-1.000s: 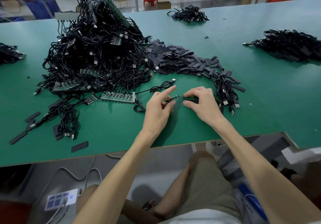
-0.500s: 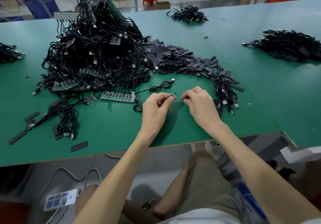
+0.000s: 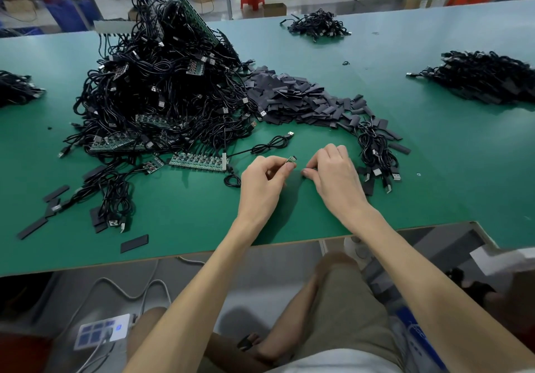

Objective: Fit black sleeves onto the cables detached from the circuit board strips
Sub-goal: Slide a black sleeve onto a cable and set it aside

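My left hand pinches the small green board end of a black cable, whose loop lies on the table just left of the hand. Close to its right, my right hand has thumb and fingers curled together on a black sleeve that is almost wholly hidden. The two hands are a few centimetres apart, low over the green table. A heap of black sleeves lies beyond the hands. A circuit board strip with cables attached lies to the left.
A tall tangle of cables and board strips fills the left middle. A cable bundle lies right of my right hand. More cable piles sit at the right, far back and left edge. Loose sleeves lie near the front edge.
My left hand's fingers have curled from stretched out to a pinch on the board end. My right hand closed its fingers and drew slightly back toward the left hand.
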Tool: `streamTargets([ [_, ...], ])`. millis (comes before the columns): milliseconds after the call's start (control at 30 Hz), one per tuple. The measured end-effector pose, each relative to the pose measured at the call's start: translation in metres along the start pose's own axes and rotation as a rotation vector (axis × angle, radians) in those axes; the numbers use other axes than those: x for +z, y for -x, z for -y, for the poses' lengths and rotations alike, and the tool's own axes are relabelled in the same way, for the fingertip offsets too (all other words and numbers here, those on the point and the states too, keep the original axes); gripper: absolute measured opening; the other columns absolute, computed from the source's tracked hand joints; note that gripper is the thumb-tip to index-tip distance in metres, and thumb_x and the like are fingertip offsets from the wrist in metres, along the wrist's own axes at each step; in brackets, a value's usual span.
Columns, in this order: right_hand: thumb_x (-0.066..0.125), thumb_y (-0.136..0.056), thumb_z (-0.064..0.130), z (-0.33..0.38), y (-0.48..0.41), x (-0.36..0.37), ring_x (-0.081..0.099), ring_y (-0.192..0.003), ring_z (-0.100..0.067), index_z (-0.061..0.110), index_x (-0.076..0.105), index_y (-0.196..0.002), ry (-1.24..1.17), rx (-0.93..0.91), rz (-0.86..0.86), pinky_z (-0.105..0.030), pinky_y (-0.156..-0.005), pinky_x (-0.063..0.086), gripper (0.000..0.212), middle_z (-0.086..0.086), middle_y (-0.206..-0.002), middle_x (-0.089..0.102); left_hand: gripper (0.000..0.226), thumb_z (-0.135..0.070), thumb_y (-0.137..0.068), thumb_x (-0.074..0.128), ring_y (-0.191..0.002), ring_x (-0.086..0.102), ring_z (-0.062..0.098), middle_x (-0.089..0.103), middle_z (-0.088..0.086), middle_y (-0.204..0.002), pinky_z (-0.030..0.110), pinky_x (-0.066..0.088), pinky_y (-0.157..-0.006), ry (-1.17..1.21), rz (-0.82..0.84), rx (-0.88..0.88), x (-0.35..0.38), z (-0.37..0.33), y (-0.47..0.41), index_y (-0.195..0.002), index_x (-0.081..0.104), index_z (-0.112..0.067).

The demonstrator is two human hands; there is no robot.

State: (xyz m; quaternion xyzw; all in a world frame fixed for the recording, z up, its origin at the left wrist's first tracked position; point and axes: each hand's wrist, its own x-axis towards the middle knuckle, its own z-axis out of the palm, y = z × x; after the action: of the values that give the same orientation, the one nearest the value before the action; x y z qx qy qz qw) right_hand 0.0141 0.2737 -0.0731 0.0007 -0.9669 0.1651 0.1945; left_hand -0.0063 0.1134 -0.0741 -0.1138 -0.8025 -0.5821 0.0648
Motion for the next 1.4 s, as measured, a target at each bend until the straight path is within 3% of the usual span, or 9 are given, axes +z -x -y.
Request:
streamTargets([
  [200,0.059,-0.103,0.028,0.004,0.005,-0.006,0.06,-0.083,-0.031,0.009,0.053,-0.102,-0.241,-0.036,0.019,-0.047,-0.074,0.049,0.019,-0.006,-0.09,0.065,0.007,-0.026,-0.094,0.072,-0.073,0.064,0.022,0.064,0.0,-0.086,0.027,0.047,-0.069,0.008,0.009,0.009,0.0,0.002,0.0,-0.088,0.076,-0.027],
  [367,0.059,-0.103,0.028,0.001,0.004,-0.006,0.063,-0.085,-0.025,0.012,0.057,-0.103,-0.377,-0.08,0.067,-0.046,-0.079,0.051,0.016,-0.002,-0.092,0.067,0.01,-0.028,-0.098,0.067,-0.073,0.063,0.017,0.064,0.0,-0.087,0.026,0.046,-0.069,-0.067,0.068,0.032,0.002,0.004,0.0,-0.089,0.07,-0.031],
  [567,0.069,-0.097,0.024,-0.004,0.005,-0.003,0.065,-0.09,-0.003,0.016,0.06,-0.104,-0.531,-0.092,0.08,-0.022,-0.081,0.051,0.014,0.006,-0.097,0.068,0.013,-0.027,-0.1,0.064,-0.064,0.055,0.006,0.062,-0.003,-0.079,0.016,0.037,-0.062,-0.057,0.093,0.003,0.0,0.002,0.0,-0.094,0.073,-0.019],
  [667,0.07,-0.096,0.026,-0.004,0.005,-0.002,0.06,-0.076,0.001,0.022,0.052,-0.107,-0.577,-0.064,0.105,-0.013,-0.071,0.044,0.022,0.009,-0.087,0.064,0.013,-0.027,-0.099,0.065,-0.063,0.055,0.007,0.062,-0.001,-0.078,0.017,0.038,-0.061,-0.075,0.139,0.011,-0.001,0.001,0.0,-0.091,0.072,-0.018],
  [800,0.076,-0.092,0.029,-0.005,0.007,-0.004,0.056,-0.064,-0.006,0.032,0.044,-0.099,-0.626,-0.036,0.114,-0.017,-0.063,0.044,0.032,0.005,-0.084,0.062,0.012,-0.026,-0.098,0.068,-0.062,0.057,0.01,0.065,0.002,-0.078,0.026,0.042,-0.063,-0.05,0.147,0.001,-0.003,0.001,0.0,-0.092,0.074,-0.018],
  [1033,0.085,-0.081,0.017,-0.008,0.006,-0.004,0.059,-0.05,-0.017,0.021,0.055,-0.094,-0.769,-0.009,0.104,-0.026,-0.045,0.048,0.033,0.001,-0.074,0.065,0.017,-0.026,-0.099,0.066,-0.068,0.06,0.018,0.065,0.006,-0.075,0.034,0.045,-0.07,-0.097,0.146,0.0,-0.001,-0.001,0.002,-0.088,0.071,-0.013],
  [1133,0.082,-0.083,0.009,-0.007,0.006,-0.002,0.061,-0.056,-0.021,0.019,0.059,-0.099,-0.771,-0.028,0.11,-0.032,-0.05,0.055,0.03,-0.003,-0.077,0.065,0.019,-0.026,-0.1,0.063,-0.069,0.057,0.017,0.065,0.01,-0.073,0.037,0.045,-0.071,-0.081,0.118,-0.014,-0.001,-0.001,0.002,-0.086,0.069,-0.014],
  [1267,0.078,-0.089,0.011,-0.009,0.005,0.0,0.062,-0.066,-0.014,0.015,0.064,-0.103,-0.633,-0.096,0.048,-0.036,-0.065,0.057,0.02,0.004,-0.088,0.063,0.018,-0.027,-0.101,0.063,-0.067,0.059,0.018,0.064,0.012,-0.078,0.035,0.044,-0.068,-0.104,0.11,-0.021,0.0,0.0,0.001,-0.088,0.068,-0.015],
  [1400,0.076,-0.091,0.014,-0.009,0.006,0.001,0.062,-0.074,-0.007,0.015,0.064,-0.101,-0.534,-0.167,-0.004,-0.028,-0.071,0.053,0.015,0.009,-0.089,0.06,0.019,-0.029,-0.101,0.062,-0.07,0.059,0.022,0.064,0.012,-0.08,0.038,0.045,-0.069,-0.123,0.12,-0.016,0.0,0.001,0.001,-0.09,0.069,-0.015],
])
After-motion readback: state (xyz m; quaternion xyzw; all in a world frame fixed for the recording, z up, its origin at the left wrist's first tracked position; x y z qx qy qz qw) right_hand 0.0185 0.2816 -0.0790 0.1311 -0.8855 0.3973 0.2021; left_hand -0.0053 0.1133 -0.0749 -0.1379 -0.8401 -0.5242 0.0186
